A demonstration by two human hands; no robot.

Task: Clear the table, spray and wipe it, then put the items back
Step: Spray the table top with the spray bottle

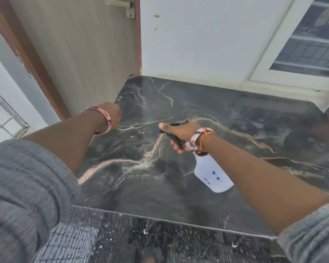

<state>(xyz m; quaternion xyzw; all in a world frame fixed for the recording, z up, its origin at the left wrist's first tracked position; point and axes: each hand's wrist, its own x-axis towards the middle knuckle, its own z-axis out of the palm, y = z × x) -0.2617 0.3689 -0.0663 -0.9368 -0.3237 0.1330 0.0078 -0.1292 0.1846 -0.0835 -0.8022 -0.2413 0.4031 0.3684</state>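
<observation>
A dark marble-patterned table (207,103) with pale pink veins fills the middle of the head view. My right hand (180,132) is over its centre, shut on the black trigger head of a white spray bottle (214,173), whose body hangs down under my wrist, nozzle pointing left. My left hand (113,113) rests at the table's left edge with its fingers curled over the rim; whether it grips anything is hidden. Both wrists wear coloured bangles.
A grey door (80,50) with a metal handle stands behind the table's left corner, a white wall and a window frame (285,59) behind the far edge. Wet dark floor tiles (122,238) lie below the near edge.
</observation>
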